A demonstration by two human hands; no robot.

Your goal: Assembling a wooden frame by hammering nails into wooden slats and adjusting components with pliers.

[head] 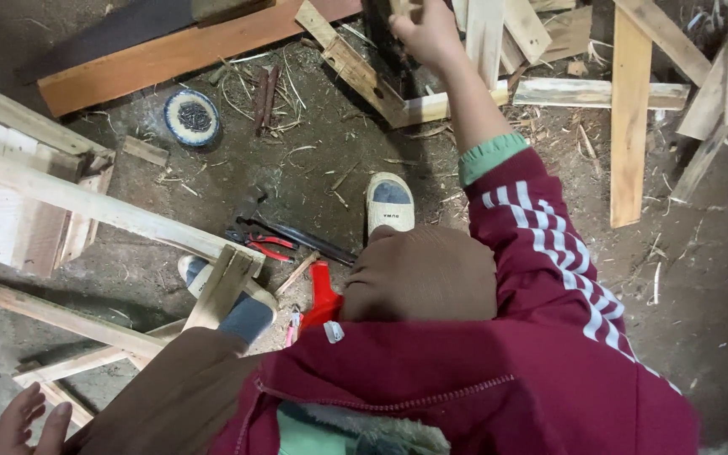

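The right hand [425,32] is stretched out ahead at the top edge of the view, fingers curled around the end of a dark upright piece [381,34] among the stacked timber; the grip is closed on it, though the fingertips are partly cut off by the frame. Just below that grip lies a pale wooden strip [355,69] running diagonally, joined at a corner with a second strip [457,101] that passes under the forearm. To the right of the grip stand several loose boards [629,118], well apart from the hand.

The left hand [27,425] sits at the bottom left corner, fingers loosely spread and holding nothing, close to a wooden slat [69,320] of the frame [86,206] lying on the ground.

Between the two hands, on the dirt floor: a hammer [254,211] and red-handled pliers [263,244] just beside each other, a red tool handle [323,295] against the knee, and a round tin of nails [191,118] further up. A pale slipper [389,202] rests near the hammer.
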